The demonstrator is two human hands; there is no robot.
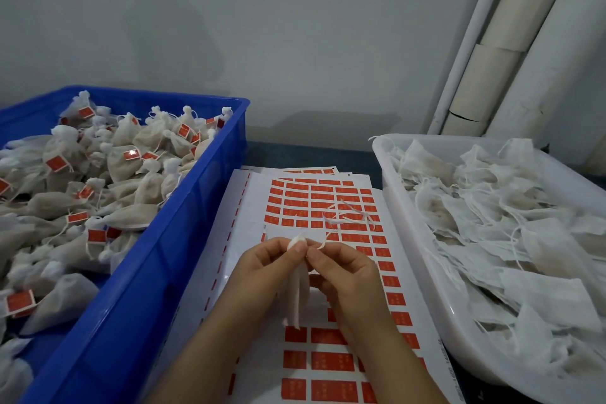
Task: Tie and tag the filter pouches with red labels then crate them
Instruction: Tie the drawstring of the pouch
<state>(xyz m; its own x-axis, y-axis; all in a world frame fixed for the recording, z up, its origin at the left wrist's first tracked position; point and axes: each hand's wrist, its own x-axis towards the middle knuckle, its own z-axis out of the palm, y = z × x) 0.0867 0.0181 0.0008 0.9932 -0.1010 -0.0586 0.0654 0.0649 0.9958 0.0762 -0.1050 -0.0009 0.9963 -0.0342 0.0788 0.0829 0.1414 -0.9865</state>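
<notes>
From the head camera we are looking down on the label sheet (pixel 328 200), and we place everything else from it. Directly above its middle we hold one filter pouch (pixel 300 292) between both hands. Its long axis runs from the bunched neck at the far end to its loose bottom at the near end, so it hangs toward us over the sheet's lower rows.

Our left hand (pixel 262 266) comes in from the sheet's left side, fingers curled, and grips the pouch's gathered neck. Our right hand (pixel 347 272) comes in from the sheet's right side, touching or almost touching the left. Its thumb and forefinger pinch the drawstring (pixel 341 216) just beside the neck. From that pinch the drawstring loops away from us over the far red rows, slack and blurred.

We judge this to be the tying step. What matters is that the string runs away from the neck on the right hand's side, so that hand is the nearer one to draw it tight while the left steadies the neck. No red label shows on this pouch.

Left of the sheet, the blue crate (pixel 183 223) holds tagged pouches (pixel 131 154). Right of the sheet, the white tray (pixel 410 239) holds flat untied pouches (pixel 492 223).
</notes>
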